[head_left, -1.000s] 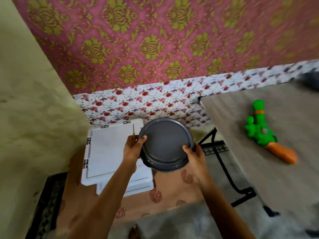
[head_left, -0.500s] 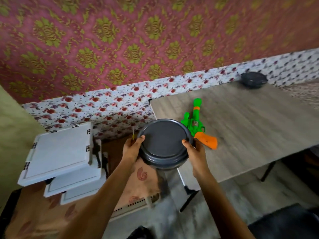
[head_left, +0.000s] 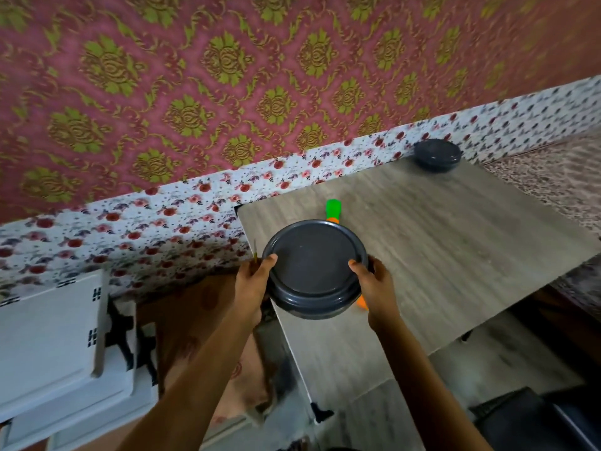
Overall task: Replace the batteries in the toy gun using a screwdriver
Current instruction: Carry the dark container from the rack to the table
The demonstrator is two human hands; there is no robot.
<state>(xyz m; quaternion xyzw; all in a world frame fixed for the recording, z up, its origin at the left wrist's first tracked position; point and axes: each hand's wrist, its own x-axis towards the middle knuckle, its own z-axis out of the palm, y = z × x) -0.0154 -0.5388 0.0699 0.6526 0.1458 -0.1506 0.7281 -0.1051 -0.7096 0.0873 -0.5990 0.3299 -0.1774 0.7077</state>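
I hold a round dark grey lidded container (head_left: pixel 313 268) with both hands above the left part of the wooden table (head_left: pixel 455 249). My left hand (head_left: pixel 252 281) grips its left side and also pinches a thin screwdriver (head_left: pixel 255 252) whose shaft points up. My right hand (head_left: pixel 374 284) grips the right side. The green and orange toy gun (head_left: pixel 333 210) lies on the table behind the container, mostly hidden by it; only its green muzzle and a bit of orange grip (head_left: pixel 361 302) show.
A second dark round container (head_left: pixel 437 155) sits at the table's far edge by the floral wall. White stacked trays (head_left: pixel 48 346) lie at the lower left on a brown patterned surface. A dark seat (head_left: pixel 536 421) is at the lower right.
The view has swung right. The container in my hands has moved from beside the table to over its left part, and now covers most of the toy gun.
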